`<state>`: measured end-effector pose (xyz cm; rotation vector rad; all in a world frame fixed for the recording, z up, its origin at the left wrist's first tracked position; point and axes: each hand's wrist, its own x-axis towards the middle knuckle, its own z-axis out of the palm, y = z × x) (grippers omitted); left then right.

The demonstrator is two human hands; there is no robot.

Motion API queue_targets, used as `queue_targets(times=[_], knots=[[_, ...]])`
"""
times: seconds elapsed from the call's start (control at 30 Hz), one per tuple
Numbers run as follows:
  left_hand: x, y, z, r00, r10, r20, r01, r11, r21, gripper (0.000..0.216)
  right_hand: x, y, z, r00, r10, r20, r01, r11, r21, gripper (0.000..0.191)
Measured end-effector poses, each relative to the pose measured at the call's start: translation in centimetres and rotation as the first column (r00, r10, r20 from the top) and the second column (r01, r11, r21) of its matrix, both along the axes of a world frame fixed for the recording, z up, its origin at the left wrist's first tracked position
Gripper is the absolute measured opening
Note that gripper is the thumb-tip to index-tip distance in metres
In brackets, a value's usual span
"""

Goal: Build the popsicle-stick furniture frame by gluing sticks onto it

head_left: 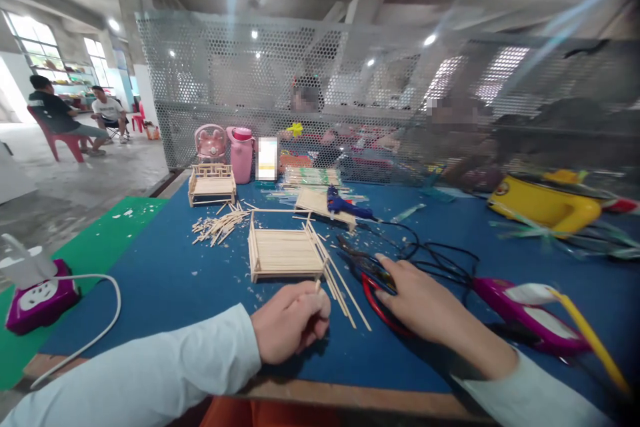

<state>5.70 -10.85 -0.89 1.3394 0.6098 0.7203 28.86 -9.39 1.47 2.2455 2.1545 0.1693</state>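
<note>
My left hand (295, 320) is closed in a pinch near the front of the table. The tip of a thin wooden stick (317, 286) shows between its fingers. Just beyond it stands a small bed-like frame of wooden sticks (287, 252). My right hand (423, 297) lies over a pair of red-handled pliers (370, 290), thumb and fingers around the handles. The dark jaws point away to the left. Several long loose sticks (345, 287) lie between the frame and the pliers.
A finished-looking stick bench (213, 185), a pile of short sticks (220, 225) and a blue glue gun (345, 205) lie farther back. Black cables run to a purple power strip (530, 313). A pink bottle (241, 157) stands before a perforated metal screen (215, 73). People sit beyond.
</note>
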Motion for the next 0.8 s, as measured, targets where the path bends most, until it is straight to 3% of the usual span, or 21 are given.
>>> queue_targets(times=[0.23,0.33,0.43,0.53,0.67,0.73,0.77,0.8], knots=[[0.3,0.3,-1.0,0.994,-0.017,-0.108,0.020,0.999,0.029,0.038,-0.5,-0.3,-0.2,0.996,0.039,0.076,-0.052,0.983,0.177,0.064],[0.1,0.1,-0.8,0.988,-0.064,-0.138,0.068,0.997,0.023,0.033,-1.8,-2.0,1.1,0.965,0.263,0.004,-0.250,0.910,0.331,0.044],[0.0,0.0,-0.5,0.980,-0.078,-0.182,0.100,0.988,0.116,0.032,-4.2,-3.5,2.8,0.803,0.579,-0.143,-0.512,0.792,0.334,0.028],[-0.2,0.0,-0.1,0.969,-0.089,-0.231,0.140,0.966,0.216,0.037,-6.5,-4.0,4.5,0.662,0.707,-0.249,-0.663,0.707,0.245,0.023],[-1.6,0.2,2.4,0.954,-0.083,-0.289,0.156,0.958,0.240,0.034,-7.7,-3.2,6.8,0.572,0.773,-0.274,-0.734,0.632,0.250,0.027],[-3.2,0.7,4.6,0.941,-0.049,-0.336,0.153,0.944,0.292,0.030,-8.0,-2.1,7.7,0.587,0.751,-0.302,-0.689,0.660,0.300,0.027],[-4.3,1.2,5.7,0.930,-0.023,-0.367,0.141,0.945,0.297,0.041,-8.3,-1.3,8.0,0.606,0.721,-0.337,-0.643,0.693,0.326,0.026],[-5.3,2.1,6.7,0.922,0.067,-0.381,0.052,0.955,0.293,0.045,-8.7,-0.4,8.1,0.626,0.677,-0.387,-0.587,0.735,0.339,0.024]])
